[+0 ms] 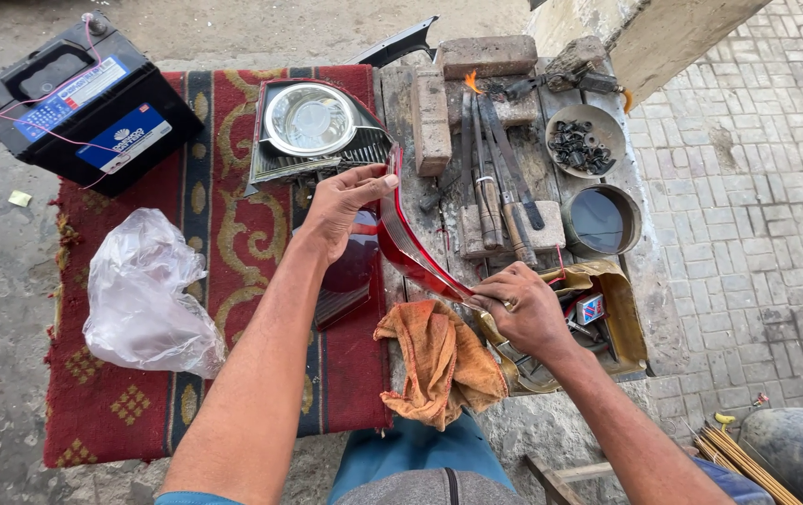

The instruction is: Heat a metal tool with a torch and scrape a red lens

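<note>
My left hand (341, 208) grips the upper end of a curved red tail-light lens (409, 248), thumb on its top edge. My right hand (523, 313) pinches the lens's lower end near a gold tin tray (628, 323). A darker red lens piece (350, 271) lies under my left hand on the red patterned rug (233, 234). Behind it sits the lamp housing with a chrome reflector (311, 120). An orange rag (439, 360) lies just below the lens.
A black car battery (84, 98) stands at the far left, with a crumpled clear plastic bag (144, 295) in front of it. Bricks (431, 120), metal rods with wooden handles in a small flame (470, 82), a bowl of small parts (584, 140) and a round tin (602, 220) sit on the right.
</note>
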